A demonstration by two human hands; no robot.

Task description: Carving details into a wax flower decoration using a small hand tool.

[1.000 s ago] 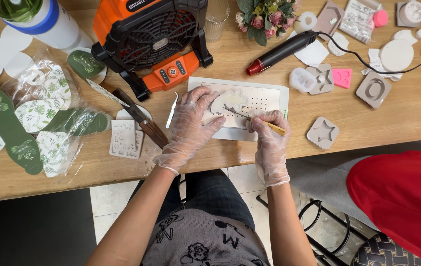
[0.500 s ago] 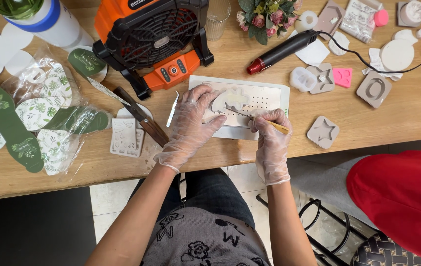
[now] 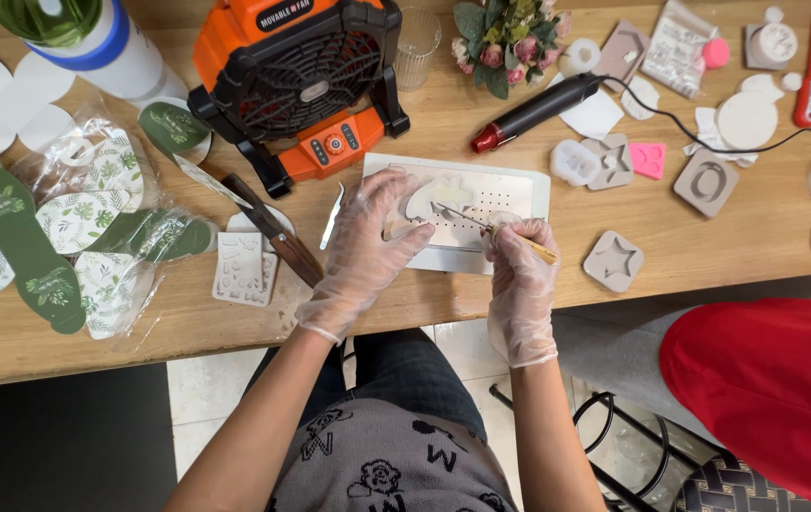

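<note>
Small pale flat cast piece (image 3: 436, 197) lying on a white perforated mat (image 3: 519, 194), thin yellow-handled pointed tool (image 3: 498, 230) tilted, tip touching the piece

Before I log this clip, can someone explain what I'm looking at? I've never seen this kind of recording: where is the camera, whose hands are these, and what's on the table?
The single view comes from a camera worn on the person's head, looking down at their own gloved hands over a wooden table. The left hand presses down on a pale shaped piece lying on a white dotted board. The right hand holds a thin pointed tool whose tip reaches that piece. Around them lie an orange fan, a black and red heat tool, grey moulds such as the star mould, a knife, and bagged green leaf-print cards. The red sleeve at right belongs to another person.
</note>
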